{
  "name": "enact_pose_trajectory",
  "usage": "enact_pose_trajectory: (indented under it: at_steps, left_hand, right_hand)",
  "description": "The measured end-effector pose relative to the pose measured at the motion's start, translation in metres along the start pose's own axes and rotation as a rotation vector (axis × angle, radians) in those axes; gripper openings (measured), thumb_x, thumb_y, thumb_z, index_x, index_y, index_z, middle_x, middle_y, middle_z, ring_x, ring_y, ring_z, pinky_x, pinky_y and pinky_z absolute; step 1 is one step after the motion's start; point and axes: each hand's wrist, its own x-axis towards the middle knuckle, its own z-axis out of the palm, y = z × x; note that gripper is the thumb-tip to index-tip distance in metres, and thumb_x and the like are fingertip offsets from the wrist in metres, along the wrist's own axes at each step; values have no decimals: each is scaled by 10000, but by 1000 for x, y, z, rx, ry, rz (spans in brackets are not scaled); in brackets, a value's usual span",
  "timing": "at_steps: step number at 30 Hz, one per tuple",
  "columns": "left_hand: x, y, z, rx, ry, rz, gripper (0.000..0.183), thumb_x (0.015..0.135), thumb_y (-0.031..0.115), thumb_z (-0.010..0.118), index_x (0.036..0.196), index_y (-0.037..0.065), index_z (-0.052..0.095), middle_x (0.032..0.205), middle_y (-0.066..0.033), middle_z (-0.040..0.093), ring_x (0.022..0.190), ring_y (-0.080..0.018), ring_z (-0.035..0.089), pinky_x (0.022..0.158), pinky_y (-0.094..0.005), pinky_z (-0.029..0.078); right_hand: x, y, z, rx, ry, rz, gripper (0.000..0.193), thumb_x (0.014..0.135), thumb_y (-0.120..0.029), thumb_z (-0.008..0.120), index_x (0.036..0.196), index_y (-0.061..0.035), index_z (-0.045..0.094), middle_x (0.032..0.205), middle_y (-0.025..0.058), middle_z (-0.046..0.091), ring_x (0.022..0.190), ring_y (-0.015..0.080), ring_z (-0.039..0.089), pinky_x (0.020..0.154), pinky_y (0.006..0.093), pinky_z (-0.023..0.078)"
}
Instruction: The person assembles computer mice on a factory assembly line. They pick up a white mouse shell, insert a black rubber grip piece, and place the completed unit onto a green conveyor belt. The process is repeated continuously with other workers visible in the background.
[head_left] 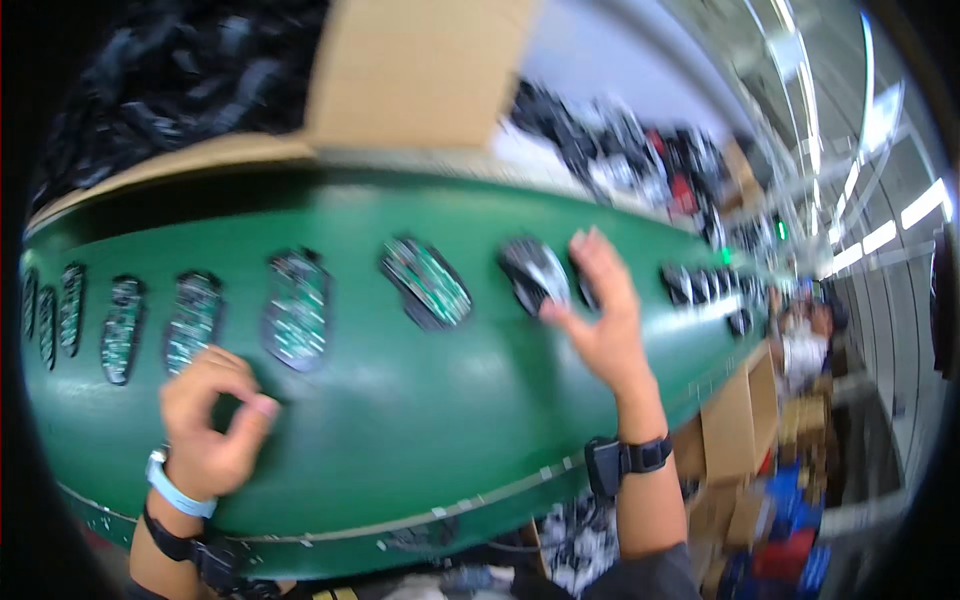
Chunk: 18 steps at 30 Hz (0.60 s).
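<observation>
On a green conveyor belt [400,420] lies a row of computer mice. My right hand [607,325] is over the belt, thumb and fingers spread. Its thumb tip is at the edge of a mouse with a black and silver shell [532,272]; whether they touch I cannot tell. Another dark piece [588,288] shows partly behind my fingers. My left hand [212,420] curls into a loose ring, thumb tip against the fingers, just below an open mouse base with its green circuit board [195,312]. Anything pinched there is too small to make out.
More open mouse bases [298,310] lie leftward, and a tilted one [428,282] is mid-belt. Several mice [700,285] sit farther right. Beyond the belt stand a cardboard box [420,75] and a heap of black parts [200,80]. A person [805,345] is at the far right.
</observation>
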Motion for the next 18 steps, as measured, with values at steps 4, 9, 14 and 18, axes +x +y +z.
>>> enact_pose_trajectory:
  at_steps: [4, 9, 14, 18]
  left_hand:
    - [-24, -10, -5, -31, -44, -104, 146, 874, 24, 664, 906, 41, 522, 844, -58, 511, 805, -183, 478, 743, -314, 394]
    - [-33, -30, 6, 110, 2, -27, 84, 947, -35, 583, 949, 20, 519, 892, -55, 464, 843, -167, 434, 770, -285, 364]
    - [-28, -22, 7, 243, 31, -102, 76, 995, -14, 571, 965, 20, 511, 925, -44, 472, 850, -135, 428, 771, -257, 357]
    - [-48, 24, 19, 283, 103, -96, 86, 1004, -14, 550, 960, 30, 491, 922, -45, 453, 847, -132, 418, 778, -250, 351]
  right_hand:
    - [-120, 4, -94, 695, 405, 405, 273, 907, -66, 734, 1152, 15, 648, 1051, 140, 711, 959, 228, 684, 902, 361, 533]
    - [-375, 118, -61, 720, 197, 1107, 166, 920, -102, 698, 1037, 13, 672, 901, 128, 713, 821, 261, 702, 793, 358, 563]
    - [-542, 206, 61, -450, -181, 1094, 345, 833, -215, 767, 1124, -39, 706, 1035, 171, 748, 1013, 324, 716, 890, 460, 537]
    - [-570, 227, 64, -463, -384, 1264, 301, 798, -180, 752, 1073, -59, 725, 1074, 190, 744, 1073, 371, 697, 1017, 541, 472]
